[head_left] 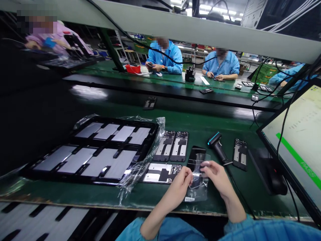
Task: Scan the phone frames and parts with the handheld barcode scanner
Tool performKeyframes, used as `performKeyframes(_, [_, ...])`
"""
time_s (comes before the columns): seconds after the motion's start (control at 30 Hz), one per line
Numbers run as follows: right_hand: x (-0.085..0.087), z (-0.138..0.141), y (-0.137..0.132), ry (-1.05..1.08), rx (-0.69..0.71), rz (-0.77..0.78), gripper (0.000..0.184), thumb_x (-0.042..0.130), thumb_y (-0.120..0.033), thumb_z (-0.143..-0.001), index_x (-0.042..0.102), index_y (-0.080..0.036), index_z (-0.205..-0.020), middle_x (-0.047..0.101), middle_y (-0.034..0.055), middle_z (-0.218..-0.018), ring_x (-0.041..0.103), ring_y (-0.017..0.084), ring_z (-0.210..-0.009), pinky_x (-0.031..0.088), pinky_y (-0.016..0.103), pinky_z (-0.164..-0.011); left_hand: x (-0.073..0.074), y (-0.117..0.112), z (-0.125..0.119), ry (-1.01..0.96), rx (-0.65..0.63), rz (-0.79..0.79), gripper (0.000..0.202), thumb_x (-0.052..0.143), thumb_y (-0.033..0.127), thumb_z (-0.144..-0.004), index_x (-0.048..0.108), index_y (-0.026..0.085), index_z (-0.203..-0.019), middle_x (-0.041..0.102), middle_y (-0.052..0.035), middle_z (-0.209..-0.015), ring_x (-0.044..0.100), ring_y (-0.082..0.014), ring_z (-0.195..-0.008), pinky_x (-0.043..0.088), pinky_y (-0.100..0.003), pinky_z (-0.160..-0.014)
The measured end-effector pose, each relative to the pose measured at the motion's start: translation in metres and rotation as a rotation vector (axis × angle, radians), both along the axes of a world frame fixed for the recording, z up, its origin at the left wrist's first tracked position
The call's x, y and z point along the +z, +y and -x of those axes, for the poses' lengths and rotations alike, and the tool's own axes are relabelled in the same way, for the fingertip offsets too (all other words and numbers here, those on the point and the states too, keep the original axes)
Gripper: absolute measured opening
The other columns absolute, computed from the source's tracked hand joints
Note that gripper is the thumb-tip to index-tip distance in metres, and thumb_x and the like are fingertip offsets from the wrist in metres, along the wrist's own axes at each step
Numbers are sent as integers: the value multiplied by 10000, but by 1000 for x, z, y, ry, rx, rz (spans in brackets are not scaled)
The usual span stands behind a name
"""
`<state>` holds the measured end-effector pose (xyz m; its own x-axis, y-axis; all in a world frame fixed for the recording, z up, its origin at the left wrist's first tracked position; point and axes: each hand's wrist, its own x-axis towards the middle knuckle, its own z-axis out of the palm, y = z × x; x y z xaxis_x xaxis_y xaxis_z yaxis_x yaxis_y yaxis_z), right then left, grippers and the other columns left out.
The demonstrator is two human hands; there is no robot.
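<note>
My left hand [181,180] and my right hand [217,176] meet over the green bench, both pinching a thin clear plastic film [198,182]. The film hangs over a dark phone part [196,154] lying beneath it. Just left of my hands lies an open phone frame with a silver battery [160,173]. Two more open phone frames [173,146] lie side by side behind it. A black handheld scanner with a blue tip [217,146] rests to the right of the film.
A black tray of silver batteries [95,150] in torn clear wrap fills the left. Another phone frame [240,154] and a mouse [276,179] lie right, before a tilted monitor [298,140]. Across the conveyor [175,90], people in blue coats work.
</note>
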<state>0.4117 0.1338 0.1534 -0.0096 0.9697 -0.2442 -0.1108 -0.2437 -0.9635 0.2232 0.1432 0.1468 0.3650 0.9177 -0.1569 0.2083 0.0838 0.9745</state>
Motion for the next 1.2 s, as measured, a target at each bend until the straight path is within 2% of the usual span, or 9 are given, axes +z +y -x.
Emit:
performKeyframes(0.13, [2, 12, 18, 40, -94, -28, 395, 772, -491, -728, 608, -132, -700, 670, 41, -688, 618, 139, -556, 497, 257, -532, 3, -2, 1, 38, 127, -66, 222, 366, 390, -971, 428, 225, -835, 570, 7, -746, 562, -165, -711, 429, -296, -712])
performKeyframes(0.2, [0, 16, 19, 24, -120, -41, 383, 767, -471, -742, 587, -139, -683, 662, 27, -663, 600, 119, -506, 473, 245, -519, 2, -2, 1, 31, 193, -80, 233, 352, 408, -976, 415, 228, -844, 585, 1, -739, 576, -168, -715, 435, -298, -707])
performKeyframes(0.3, [-3, 13, 22, 16, -143, -55, 346, 789, -427, -725, 577, -155, -744, 653, 8, -644, 620, 137, -540, 495, 256, -538, -5, -3, 0, -27, 203, 20, 265, 357, 479, -966, 394, 233, -877, 543, 38, -658, 525, -141, -570, 419, -256, -559])
performKeyframes(0.37, [-3, 7, 31, 0, -99, -58, 370, 809, -387, -699, 579, -164, -884, 653, -12, -660, 640, 152, -580, 517, 266, -554, -11, -2, 1, -74, 165, 120, 274, 397, 507, -944, 387, 232, -940, 476, 81, -591, 439, -116, -470, 354, -218, -455])
performKeyframes(0.43, [-2, 1, 44, -81, 12, -70, 382, 794, -357, -707, 592, -153, -960, 666, -5, -690, 654, 157, -605, 521, 266, -566, -17, 0, 2, -87, 117, 166, 305, 480, 475, -913, 389, 219, -1052, 432, 111, -554, 404, -103, -441, 320, -198, -429])
performKeyframes(0.53, [0, -4, 67, -219, 123, -101, 256, 726, -353, -756, 635, -126, -834, 641, 7, -633, 632, 145, -557, 508, 258, -536, -20, 2, 5, -33, 73, 140, 473, 638, 379, -824, 416, 193, -1198, 476, 105, -599, 477, -99, -484, 378, -197, -473])
performKeyframes(0.7, [-5, -5, 89, -340, 63, -162, 211, 646, -363, -806, 596, -158, -809, 584, -19, -605, 614, 153, -531, 504, 262, -480, -19, 6, 14, 56, 32, 175, 267, 638, 376, -793, 613, 155, -940, 586, 23, -689, 567, -115, -500, 425, -216, -449])
performKeyframes(0.93, [-25, -9, 87, -479, 63, -248, 163, 627, -324, -830, 634, -163, -807, 628, 16, -686, 595, 153, -627, 479, 286, -601, -23, 7, 23, 157, 100, 167, 240, 628, 351, -782, 621, 171, -940, 628, 14, -675, 594, -131, -479, 436, -227, -441])
performKeyframes(1.2, [-30, -11, 92, -497, 88, -279, 146, 609, -308, -844, 636, -167, -819, 640, 17, -703, 600, 158, -649, 473, 289, -622, -13, 9, 15, 265, 112, 96, 191, 682, 365, -737, 630, 192, -800, 641, 17, -591, 587, -148, -464, 457, -262, -518])
